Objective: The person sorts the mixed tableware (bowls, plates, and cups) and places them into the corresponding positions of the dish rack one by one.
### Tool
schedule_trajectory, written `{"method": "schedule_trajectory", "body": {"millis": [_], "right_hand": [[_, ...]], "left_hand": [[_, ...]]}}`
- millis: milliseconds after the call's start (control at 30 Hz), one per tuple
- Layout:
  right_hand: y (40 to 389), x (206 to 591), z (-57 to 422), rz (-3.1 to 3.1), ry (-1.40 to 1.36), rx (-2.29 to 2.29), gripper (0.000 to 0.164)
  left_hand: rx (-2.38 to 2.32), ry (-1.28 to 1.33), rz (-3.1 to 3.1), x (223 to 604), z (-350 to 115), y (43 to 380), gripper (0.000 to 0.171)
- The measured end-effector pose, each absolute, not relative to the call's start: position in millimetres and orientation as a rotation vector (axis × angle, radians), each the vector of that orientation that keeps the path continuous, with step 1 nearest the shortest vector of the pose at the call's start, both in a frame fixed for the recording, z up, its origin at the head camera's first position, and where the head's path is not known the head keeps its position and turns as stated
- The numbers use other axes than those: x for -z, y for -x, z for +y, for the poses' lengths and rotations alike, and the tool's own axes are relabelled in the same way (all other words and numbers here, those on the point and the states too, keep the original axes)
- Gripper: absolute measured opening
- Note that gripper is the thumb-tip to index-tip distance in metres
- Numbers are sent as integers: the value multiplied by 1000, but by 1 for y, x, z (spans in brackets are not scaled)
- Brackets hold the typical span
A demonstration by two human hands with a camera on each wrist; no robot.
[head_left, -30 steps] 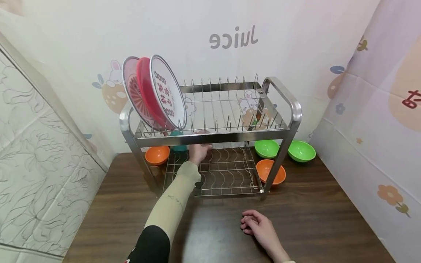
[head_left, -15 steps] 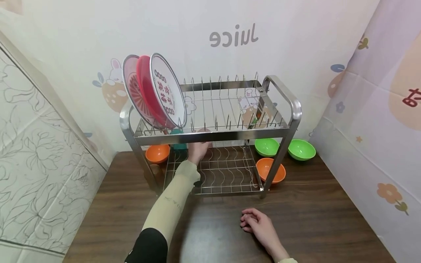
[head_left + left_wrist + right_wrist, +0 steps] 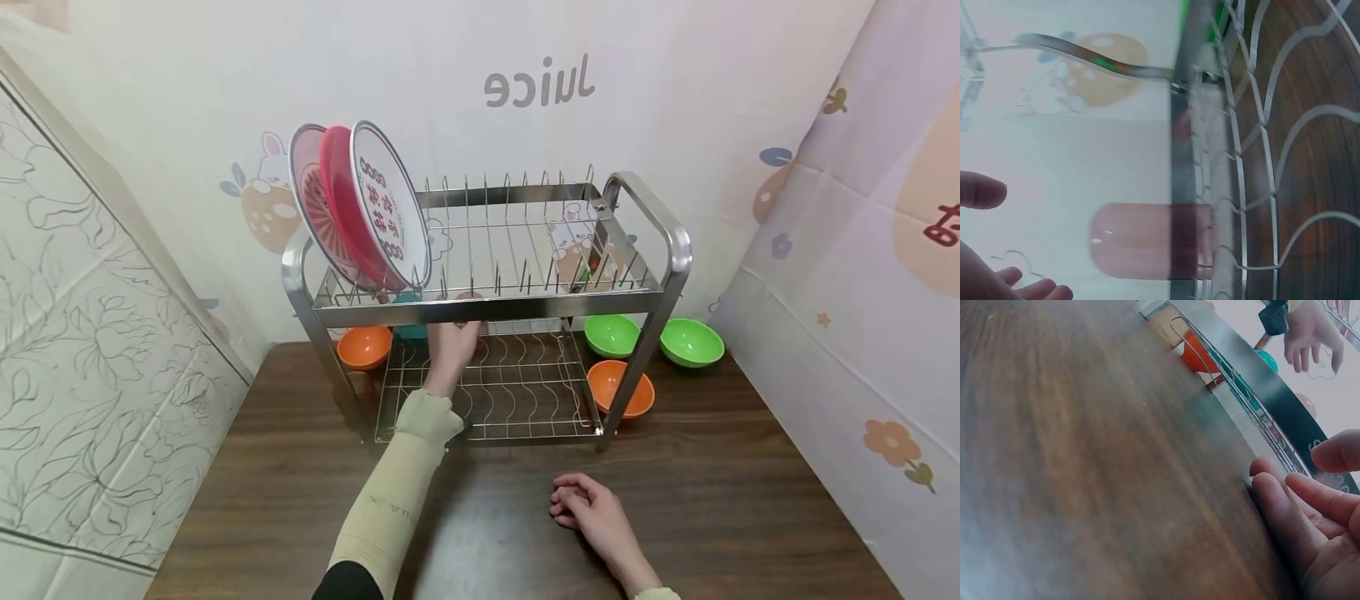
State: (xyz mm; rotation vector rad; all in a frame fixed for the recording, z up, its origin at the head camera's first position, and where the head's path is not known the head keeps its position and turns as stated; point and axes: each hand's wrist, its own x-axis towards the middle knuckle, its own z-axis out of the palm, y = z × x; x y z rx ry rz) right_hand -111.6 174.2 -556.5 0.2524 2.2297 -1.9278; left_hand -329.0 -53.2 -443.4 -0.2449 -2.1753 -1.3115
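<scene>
My left hand (image 3: 452,348) reaches between the tiers of a metal dish rack (image 3: 487,310). In the left wrist view its thumb (image 3: 984,190) and fingers are spread, with nothing between them. A see-through pink cup (image 3: 1132,240) stands on the lower wire shelf (image 3: 1269,187), a short gap away from the fingertips. Left of this hand, a teal cup (image 3: 412,327) is partly hidden behind the rack's front bar. My right hand (image 3: 600,521) rests on the table in front of the rack, fingers loosely bent and holding nothing.
On the upper tier's left side lean a pink patterned plate (image 3: 307,179), a red plate (image 3: 341,187) and a white plate (image 3: 386,208). Orange bowls (image 3: 364,347) flank the rack on the wooden table (image 3: 690,500). Two green bowls (image 3: 692,342) sit at the back right.
My left hand has drawn back slightly toward me, its sleeve now lower in the head view, and the pink cup shows beyond it. The right hand stays in place.
</scene>
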Motion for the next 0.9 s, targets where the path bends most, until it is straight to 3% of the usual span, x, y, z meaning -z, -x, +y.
{"method": "schedule_trajectory", "body": {"millis": [67,267,467,633,900], "right_hand": [[112,556,174,2232,-256,1926,22],[112,556,174,2231,-258,1933,22],[110,555,175,2225,-262,1937,22],[110,556,176,2231,-268,1941,22],[111,554,174,2224,-279,1932,22]], "left_hand": [[1429,208,-2147,440,-55,319,14],[1628,52,-2170,433,-60,285,47],[1707,-83,-2245,434,-66,253,59],[1783,-8,-2199,449,-70,232,51],[2005,232,-2223,473,-84,200,16]]}}
